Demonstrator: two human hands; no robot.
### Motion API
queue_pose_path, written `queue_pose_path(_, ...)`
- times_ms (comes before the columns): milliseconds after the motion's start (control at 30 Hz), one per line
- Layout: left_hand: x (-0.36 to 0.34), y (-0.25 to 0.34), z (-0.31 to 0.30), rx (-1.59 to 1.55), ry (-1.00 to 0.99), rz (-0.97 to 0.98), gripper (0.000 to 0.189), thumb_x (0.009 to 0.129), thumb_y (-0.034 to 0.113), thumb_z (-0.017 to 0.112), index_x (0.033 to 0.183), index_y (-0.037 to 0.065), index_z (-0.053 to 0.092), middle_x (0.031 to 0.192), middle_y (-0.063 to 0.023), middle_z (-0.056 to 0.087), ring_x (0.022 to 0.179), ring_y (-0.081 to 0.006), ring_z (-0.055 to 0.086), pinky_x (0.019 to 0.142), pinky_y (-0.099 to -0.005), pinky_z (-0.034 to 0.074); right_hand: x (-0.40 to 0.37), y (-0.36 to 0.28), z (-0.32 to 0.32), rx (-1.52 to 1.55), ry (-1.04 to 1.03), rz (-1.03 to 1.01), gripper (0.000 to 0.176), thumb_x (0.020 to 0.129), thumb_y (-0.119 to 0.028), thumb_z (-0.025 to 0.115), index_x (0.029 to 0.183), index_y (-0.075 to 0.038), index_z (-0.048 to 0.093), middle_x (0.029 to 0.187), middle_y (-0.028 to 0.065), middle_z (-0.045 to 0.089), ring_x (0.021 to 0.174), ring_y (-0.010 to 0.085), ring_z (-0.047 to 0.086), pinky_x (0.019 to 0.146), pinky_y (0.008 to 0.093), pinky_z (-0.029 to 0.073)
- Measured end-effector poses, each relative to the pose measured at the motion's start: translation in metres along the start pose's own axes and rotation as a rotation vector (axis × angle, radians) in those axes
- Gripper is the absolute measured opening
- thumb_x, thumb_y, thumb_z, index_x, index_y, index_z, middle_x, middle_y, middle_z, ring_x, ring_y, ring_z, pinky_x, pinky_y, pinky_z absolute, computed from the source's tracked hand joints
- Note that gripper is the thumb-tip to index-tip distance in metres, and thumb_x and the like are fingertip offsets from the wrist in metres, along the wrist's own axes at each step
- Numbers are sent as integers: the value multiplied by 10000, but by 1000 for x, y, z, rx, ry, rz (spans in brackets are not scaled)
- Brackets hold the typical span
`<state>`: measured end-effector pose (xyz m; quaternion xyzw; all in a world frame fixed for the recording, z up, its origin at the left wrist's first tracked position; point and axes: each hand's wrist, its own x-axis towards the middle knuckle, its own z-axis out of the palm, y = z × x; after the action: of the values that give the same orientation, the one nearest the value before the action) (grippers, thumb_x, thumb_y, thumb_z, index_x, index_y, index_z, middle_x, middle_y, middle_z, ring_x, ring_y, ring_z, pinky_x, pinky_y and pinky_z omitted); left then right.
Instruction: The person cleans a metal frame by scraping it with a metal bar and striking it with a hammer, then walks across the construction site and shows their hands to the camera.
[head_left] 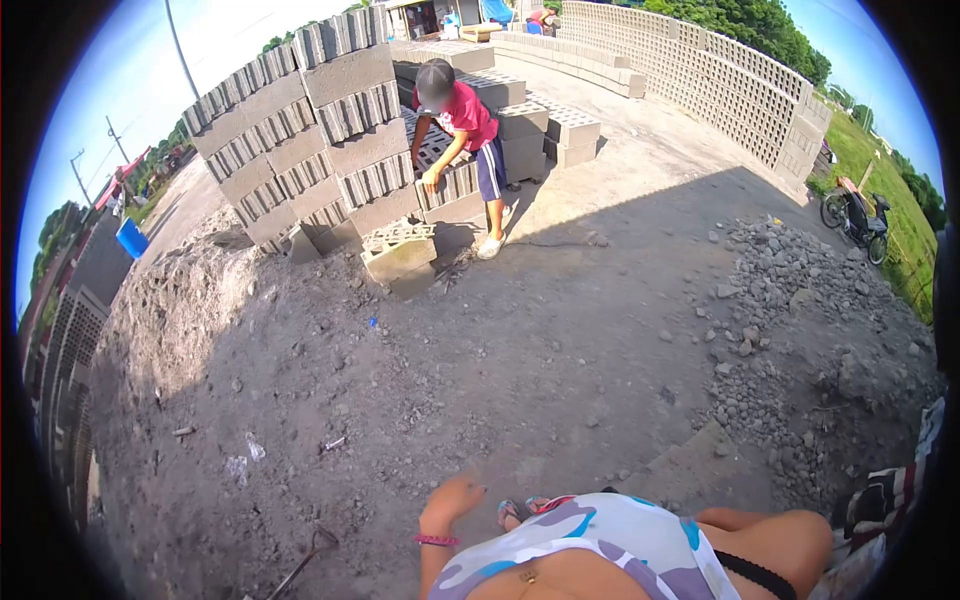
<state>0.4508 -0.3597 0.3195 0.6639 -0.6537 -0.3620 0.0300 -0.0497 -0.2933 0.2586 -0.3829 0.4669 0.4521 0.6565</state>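
My left hand, with a pink bracelet at its wrist, hangs in front of my body. It looks loosely open, a little blurred, and holds nothing that shows. Just beyond it, my feet in sandals stand on the grey dirt ground. At the right my bent arm shows beside my patterned top, with the right hand hidden. A thin metal tool or rod lies on the ground to the lower left.
Ahead, a person in a red shirt leans over stacked hollow concrete blocks. A loose block sits before the stack. A long block wall runs along the back. Rubble and a motorcycle are at the right; a blue barrel stands left.
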Motion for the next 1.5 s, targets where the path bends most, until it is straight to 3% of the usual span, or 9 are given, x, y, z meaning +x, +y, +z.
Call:
queue_pose_path(133, -28, -65, 7, -1, 4, -407, 405, 691, 400, 538, 825, 26, 619, 813, -198, 598, 811, -321, 573, 728, -375, 440, -13, -6, -33, -42, 174, 91, 530, 752, -442, 451, 1200, -161, 417, 1181, 52, 477, 1006, 227, 490, 779, 421, 410)
queue_pose_path(333, -31, -82, 0, 35, -62, -447, 448, 694, 424, 524, 857, 16, 613, 895, -217, 580, 879, -336, 550, 775, -393, 424, 57, -17, -142, -286, 1042, 73, 315, 713, -205, 457, 933, -32, 602, 1007, 159, 567, 944, 279, 538, 786, 375, 429)
queue_pose_path(367, -21, -76, 2, 101, -5, -410, 477, 700, 427, 525, 935, 15, 572, 956, -220, 553, 907, -346, 533, 790, -400, 412, 72, -52, -168, -503, 861, 0, 387, 800, -285, 394, 1052, -33, 546, 1130, 160, 496, 1009, 312, 488, 844, 389, 380)
queue_pose_path(567, 31, 29, -15, -50, 629, 98, 582, 772, 310, 531, 1199, -22, 316, 1209, -233, 339, 1093, -354, 379, 899, -428, 314, -23, -326, -89, 28, 1362, -1212, 501, 804, -239, 483, 1231, -20, 337, 1231, 184, 378, 1137, 307, 364, 947, 374, 283)
queue_pose_path(767, 17, 160, -102, -1325, 1056, 859, 622, 859, 400, 389, 1292, 37, 128, 1287, -147, 244, 1133, -267, 346, 894, -382, 335, -196, -372, -17, 537, 1219, -2272, 549, 826, -342, 429, 1228, 0, 278, 1210, 136, 343, 1134, 222, 345, 920, 358, 274)
queue_pose_path(900, -44, 239, -168, -1709, 808, 1169, 697, 830, 541, 296, 1305, 62, 115, 1329, -135, 197, 1171, -267, 308, 921, -396, 315, -285, -382, 33, 572, 934, -2895, 601, 828, -421, 386, 1260, -38, 218, 1261, 159, 295, 1142, 250, 336, 936, 390, 265)
queue_pose_path(1000, -84, 263, -174, -1848, 588, 1282, 733, 811, 586, 270, 1313, 77, 108, 1354, -136, 156, 1204, -276, 264, 936, -399, 296, -309, -372, 72, 567, 730, -2827, 617, 818, -405, 403, 1266, -34, 196, 1279, 173, 262, 1159, 259, 318, 944, 399, 256)
queue_pose_path(1300, -98, 251, -161, -2027, 638, 1386, 768, 787, 616, 293, 1323, 116, 63, 1367, -156, 99, 1232, -298, 214, 924, -461, 291, -289, -373, 79, 99, 1000, -2717, 689, 691, -285, 580, 1228, 5, 261, 1248, 235, 265, 1158, 303, 322, 940, 403, 263)
queue_pose_path(1500, -108, 253, -159, -1774, 872, 1422, 780, 786, 611, 311, 1329, 121, 40, 1374, -183, 11, 1255, -315, 154, 890, -482, 314, -283, -381, 91, 391, 714, -2949, 684, 693, -226, 588, 1237, -17, 230, 1243, 247, 263, 1136, 309, 351, 919, 428, 289)
